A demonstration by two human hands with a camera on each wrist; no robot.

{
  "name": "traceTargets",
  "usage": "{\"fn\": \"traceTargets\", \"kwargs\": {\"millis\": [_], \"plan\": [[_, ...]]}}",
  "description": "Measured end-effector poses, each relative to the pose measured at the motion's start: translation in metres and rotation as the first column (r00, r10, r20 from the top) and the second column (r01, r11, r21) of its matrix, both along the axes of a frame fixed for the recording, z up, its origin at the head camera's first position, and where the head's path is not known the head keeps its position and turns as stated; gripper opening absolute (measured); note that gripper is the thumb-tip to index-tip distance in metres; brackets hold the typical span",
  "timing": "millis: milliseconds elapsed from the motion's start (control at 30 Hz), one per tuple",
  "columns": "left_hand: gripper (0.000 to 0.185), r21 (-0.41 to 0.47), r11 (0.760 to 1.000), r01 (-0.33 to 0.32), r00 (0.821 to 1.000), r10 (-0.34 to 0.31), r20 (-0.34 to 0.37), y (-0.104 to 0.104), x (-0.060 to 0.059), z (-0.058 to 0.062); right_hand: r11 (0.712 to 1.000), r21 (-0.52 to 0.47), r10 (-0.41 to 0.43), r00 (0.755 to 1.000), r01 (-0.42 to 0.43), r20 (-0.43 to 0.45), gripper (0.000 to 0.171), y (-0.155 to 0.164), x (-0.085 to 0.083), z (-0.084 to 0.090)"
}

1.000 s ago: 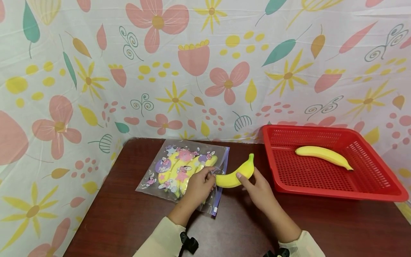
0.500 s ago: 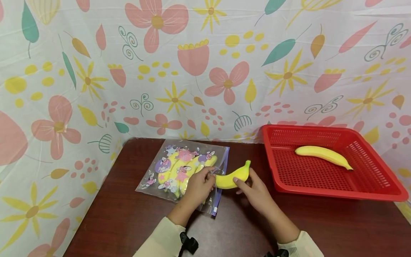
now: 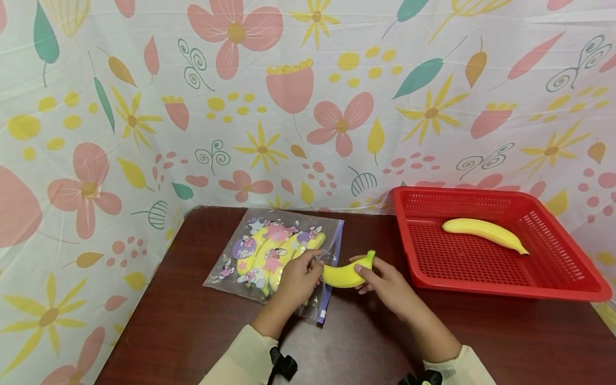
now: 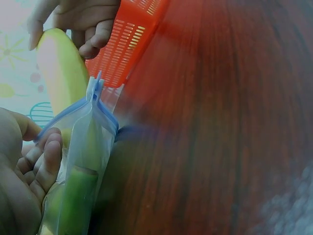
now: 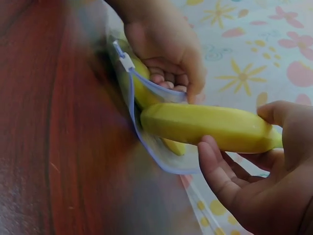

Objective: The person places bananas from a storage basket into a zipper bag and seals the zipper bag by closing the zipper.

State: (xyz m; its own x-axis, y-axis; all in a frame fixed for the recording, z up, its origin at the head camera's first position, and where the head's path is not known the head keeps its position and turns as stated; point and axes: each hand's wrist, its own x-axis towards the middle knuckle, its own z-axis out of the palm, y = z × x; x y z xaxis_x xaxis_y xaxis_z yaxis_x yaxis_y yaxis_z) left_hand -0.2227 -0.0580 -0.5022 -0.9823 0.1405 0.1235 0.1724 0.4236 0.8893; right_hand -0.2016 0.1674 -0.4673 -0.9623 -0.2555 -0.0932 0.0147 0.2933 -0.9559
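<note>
My right hand [image 3: 387, 283] grips a yellow banana [image 3: 344, 276] near its green stem, thumb on one side and fingers on the other. In the right wrist view the banana [image 5: 205, 125] has its far end inside the mouth of a clear zip bag [image 5: 161, 164]. My left hand [image 3: 299, 278] pinches the edge of that bag [image 3: 226, 278], holding its mouth apart, as the left wrist view shows at the purple zip [image 4: 61, 115]. Several bananas [image 3: 262, 256] lie inside the printed bag, which rests flat on the table.
A red plastic basket [image 3: 510, 291] stands to the right on the dark wooden table [image 3: 159, 331], with one banana [image 3: 486, 231] lying in it. A flower-patterned cloth [image 3: 308, 107] hangs behind and at the left.
My right hand has moved the banana left and down, its stem end lower and its tip further into the bag's mouth. My left hand has stayed put on the bag's edge.
</note>
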Motion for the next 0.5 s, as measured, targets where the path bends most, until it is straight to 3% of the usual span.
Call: {"fn": "traceTargets", "kwargs": {"millis": [300, 500], "plan": [[0.03, 0.0, 1.0, -0.005, 1.0, 0.005, 0.005, 0.0, 0.0013, 0.0027, 0.998, -0.055, 0.047, 0.997, -0.043, 0.063, 0.043, 0.0057, -0.0011, 0.001], [0.03, -0.016, 1.0, -0.012, 1.0, 0.012, -0.012, 0.0007, 0.0016, 0.0043, 0.998, -0.064, 0.014, 0.998, -0.01, 0.062, 0.045, 0.0058, -0.0015, 0.0012]]}}
